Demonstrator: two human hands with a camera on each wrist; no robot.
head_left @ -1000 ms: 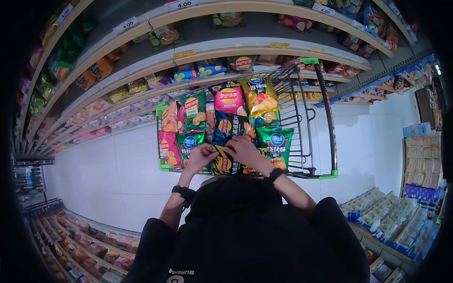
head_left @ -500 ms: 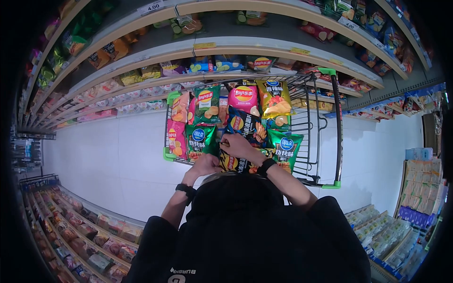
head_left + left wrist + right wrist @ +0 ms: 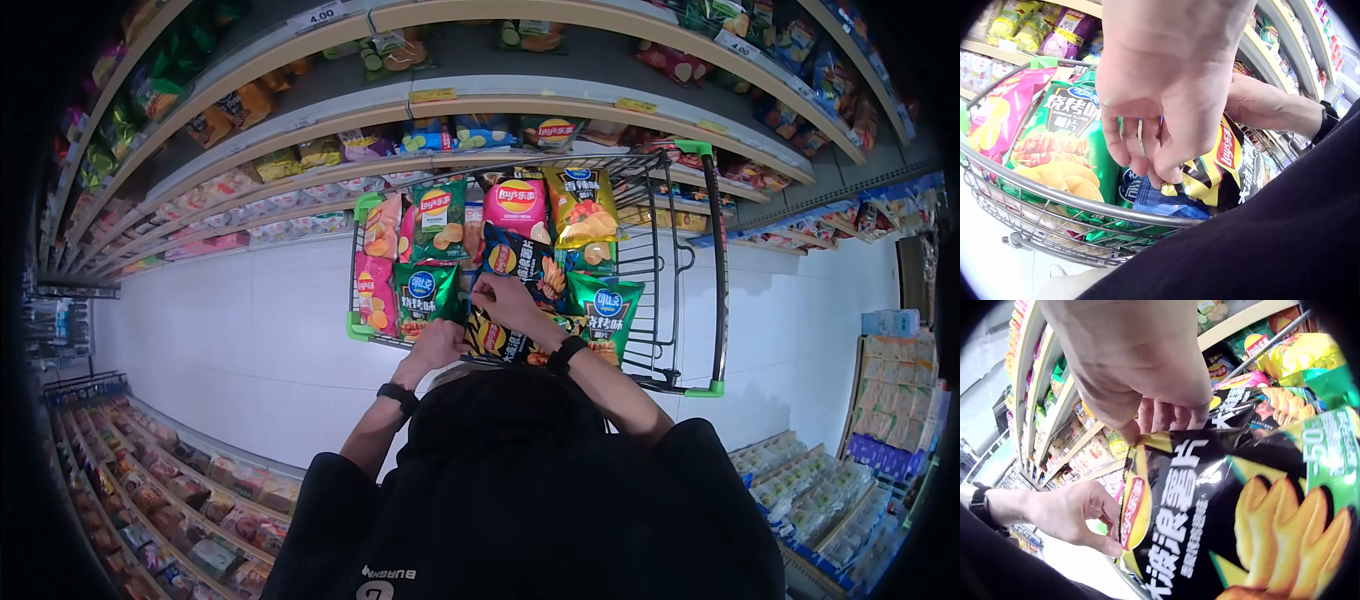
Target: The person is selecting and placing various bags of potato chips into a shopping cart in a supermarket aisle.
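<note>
Pale floor (image 3: 250,320) — left hand (image 3: 437,343), right hand (image 3: 510,305) at black bag's edge (image 3: 1127,481)

We see glossy film on the black bag (image 3: 1207,481), metal wire in the cart (image 3: 1116,212), smooth plastic corners (image 3: 356,326), matt cloth sleeves (image 3: 325,500).

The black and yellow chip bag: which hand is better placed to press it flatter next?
Probably the right hand: it pinches one corner of the chip bag, and its forearm reaches over the bag. The left hand pinches the other corner of that end, so it seems better suited to steadying.
</note>
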